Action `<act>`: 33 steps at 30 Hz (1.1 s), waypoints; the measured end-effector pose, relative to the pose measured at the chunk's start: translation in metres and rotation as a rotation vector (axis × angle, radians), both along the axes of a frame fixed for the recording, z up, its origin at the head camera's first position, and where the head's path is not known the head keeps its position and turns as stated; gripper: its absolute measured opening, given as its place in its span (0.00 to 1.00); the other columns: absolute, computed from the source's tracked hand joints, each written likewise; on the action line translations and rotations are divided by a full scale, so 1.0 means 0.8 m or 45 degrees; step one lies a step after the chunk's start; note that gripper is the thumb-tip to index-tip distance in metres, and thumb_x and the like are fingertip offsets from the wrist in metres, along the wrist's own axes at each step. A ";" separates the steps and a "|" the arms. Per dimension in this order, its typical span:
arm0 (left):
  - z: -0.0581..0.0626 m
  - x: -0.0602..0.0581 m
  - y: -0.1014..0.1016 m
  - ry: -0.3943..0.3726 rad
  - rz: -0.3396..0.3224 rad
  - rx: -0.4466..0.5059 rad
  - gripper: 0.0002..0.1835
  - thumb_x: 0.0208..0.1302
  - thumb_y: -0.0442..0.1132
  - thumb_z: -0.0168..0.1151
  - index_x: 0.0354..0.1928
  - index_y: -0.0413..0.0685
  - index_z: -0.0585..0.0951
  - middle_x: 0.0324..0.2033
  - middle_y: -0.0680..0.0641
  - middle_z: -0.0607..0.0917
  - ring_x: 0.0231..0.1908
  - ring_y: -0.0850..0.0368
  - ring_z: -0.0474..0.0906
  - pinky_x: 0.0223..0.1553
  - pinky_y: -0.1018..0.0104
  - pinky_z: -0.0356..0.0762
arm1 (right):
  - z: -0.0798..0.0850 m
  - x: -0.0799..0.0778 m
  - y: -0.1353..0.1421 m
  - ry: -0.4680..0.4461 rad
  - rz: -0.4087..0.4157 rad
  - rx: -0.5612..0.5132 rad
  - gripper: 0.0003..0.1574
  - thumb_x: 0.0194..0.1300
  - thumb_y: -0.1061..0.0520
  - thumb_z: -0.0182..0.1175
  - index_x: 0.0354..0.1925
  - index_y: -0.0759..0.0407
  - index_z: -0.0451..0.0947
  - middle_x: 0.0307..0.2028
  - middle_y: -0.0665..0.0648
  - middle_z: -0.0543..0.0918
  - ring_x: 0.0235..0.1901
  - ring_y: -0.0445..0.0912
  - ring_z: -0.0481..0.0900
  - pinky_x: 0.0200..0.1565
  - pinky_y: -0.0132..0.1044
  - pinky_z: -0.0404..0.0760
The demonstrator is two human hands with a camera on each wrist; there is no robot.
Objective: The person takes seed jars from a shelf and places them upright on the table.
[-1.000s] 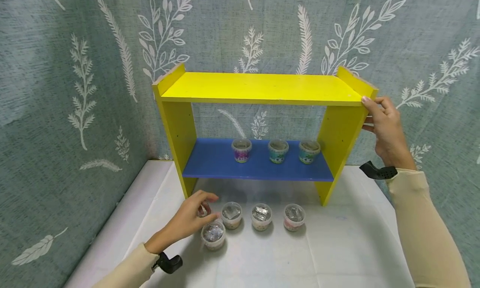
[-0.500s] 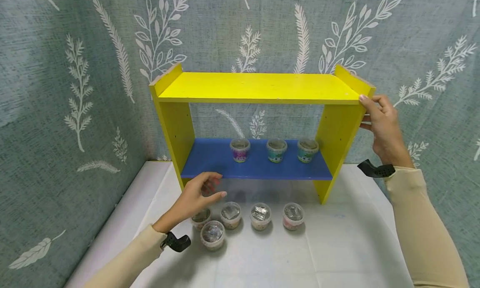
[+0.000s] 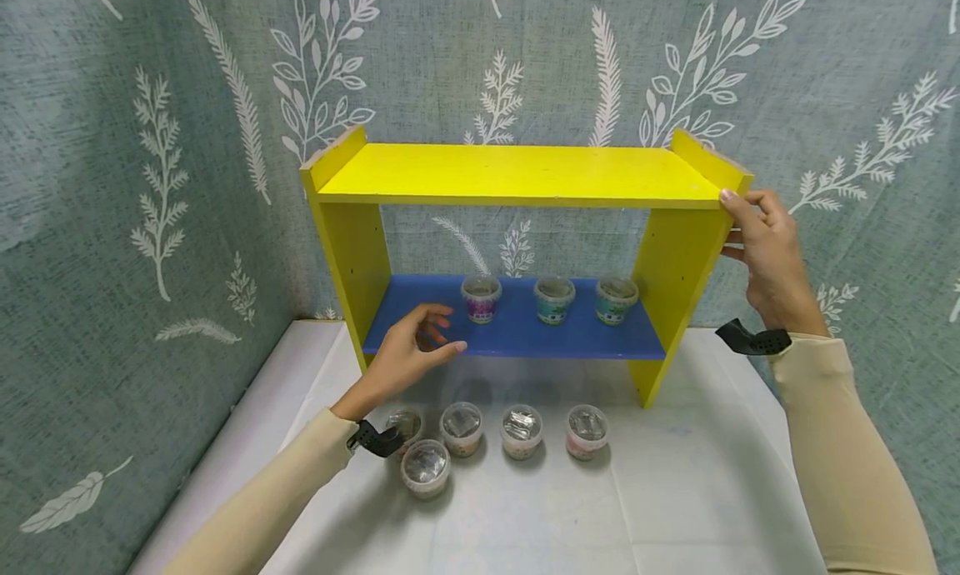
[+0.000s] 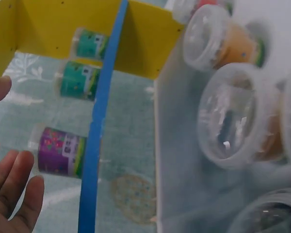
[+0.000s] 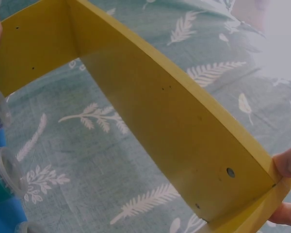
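Note:
My left hand (image 3: 411, 352) is in front of the blue board (image 3: 495, 337) of a yellow shelf (image 3: 517, 175), fingers apart and holding nothing. Its fingertips point toward a purple plastic cup (image 3: 481, 300) that stands on the board; the left wrist view has this purple cup (image 4: 62, 151) just beyond the fingers. Two teal cups, one in the middle (image 3: 553, 302) and one at the right (image 3: 617, 300), stand along the same board. My right hand (image 3: 768, 254) grips the shelf's upper right corner, thumb on the front edge and fingers round the outer side.
Several lidded cups stand on the white table before the shelf, among them a pinkish cup (image 3: 587, 433), a middle cup (image 3: 521, 433) and a front-left cup (image 3: 426, 470). A leaf-patterned cloth (image 3: 555, 67) hangs behind and on the left.
My left hand has risen from beside the leftmost table cups to the level of the blue board, still holding nothing. The right hand keeps its grip on the shelf corner.

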State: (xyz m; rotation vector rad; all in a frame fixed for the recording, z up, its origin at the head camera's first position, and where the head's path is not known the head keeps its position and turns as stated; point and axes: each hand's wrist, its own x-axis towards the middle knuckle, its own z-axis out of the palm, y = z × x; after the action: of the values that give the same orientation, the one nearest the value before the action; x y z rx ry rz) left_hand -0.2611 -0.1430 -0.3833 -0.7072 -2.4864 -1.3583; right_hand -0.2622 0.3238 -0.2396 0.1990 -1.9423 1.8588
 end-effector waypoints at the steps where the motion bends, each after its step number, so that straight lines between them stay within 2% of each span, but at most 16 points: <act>1: 0.001 -0.004 0.001 -0.010 0.011 -0.001 0.32 0.64 0.55 0.73 0.65 0.55 0.75 0.53 0.43 0.82 0.42 0.55 0.82 0.45 0.53 0.81 | 0.000 0.000 0.000 0.000 -0.002 0.001 0.21 0.72 0.41 0.64 0.54 0.50 0.75 0.45 0.53 0.80 0.38 0.46 0.79 0.40 0.33 0.78; 6: 0.007 -0.021 0.009 -0.087 0.053 0.007 0.34 0.64 0.59 0.72 0.68 0.57 0.73 0.56 0.43 0.81 0.45 0.54 0.81 0.46 0.52 0.81 | 0.000 0.001 0.000 -0.002 -0.016 0.003 0.21 0.72 0.41 0.65 0.53 0.50 0.75 0.45 0.53 0.80 0.38 0.45 0.79 0.40 0.33 0.78; 11: 0.011 -0.037 0.017 -0.148 0.065 0.029 0.39 0.64 0.61 0.71 0.71 0.53 0.71 0.58 0.43 0.79 0.47 0.51 0.80 0.46 0.49 0.81 | 0.001 0.003 0.001 -0.003 -0.015 -0.001 0.21 0.72 0.41 0.65 0.53 0.50 0.75 0.45 0.53 0.80 0.38 0.46 0.79 0.40 0.33 0.78; 23: 0.004 -0.077 0.026 -0.123 0.059 0.067 0.38 0.65 0.58 0.71 0.72 0.54 0.69 0.58 0.45 0.77 0.49 0.49 0.79 0.45 0.50 0.80 | 0.000 0.002 -0.001 0.003 -0.001 -0.007 0.20 0.72 0.41 0.64 0.53 0.50 0.75 0.45 0.54 0.80 0.39 0.46 0.78 0.41 0.34 0.77; 29: 0.002 -0.095 0.030 -0.157 0.067 0.105 0.38 0.67 0.55 0.71 0.73 0.54 0.68 0.58 0.43 0.76 0.50 0.48 0.77 0.43 0.52 0.80 | 0.000 0.001 -0.001 0.006 -0.014 0.005 0.21 0.72 0.41 0.64 0.53 0.50 0.75 0.45 0.54 0.79 0.39 0.46 0.79 0.42 0.35 0.77; 33: -0.002 -0.101 0.034 -0.199 0.063 0.119 0.39 0.66 0.56 0.71 0.74 0.53 0.67 0.59 0.43 0.75 0.52 0.47 0.77 0.45 0.51 0.81 | -0.001 0.000 -0.002 0.005 -0.007 0.000 0.20 0.72 0.41 0.64 0.53 0.50 0.75 0.45 0.54 0.79 0.39 0.46 0.79 0.42 0.35 0.77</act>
State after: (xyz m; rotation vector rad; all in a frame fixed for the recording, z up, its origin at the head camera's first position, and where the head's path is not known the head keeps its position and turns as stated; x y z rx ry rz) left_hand -0.3419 -0.1155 -0.3848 -0.5349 -2.5187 -1.5546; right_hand -0.2618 0.3224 -0.2401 0.1972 -1.9385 1.8534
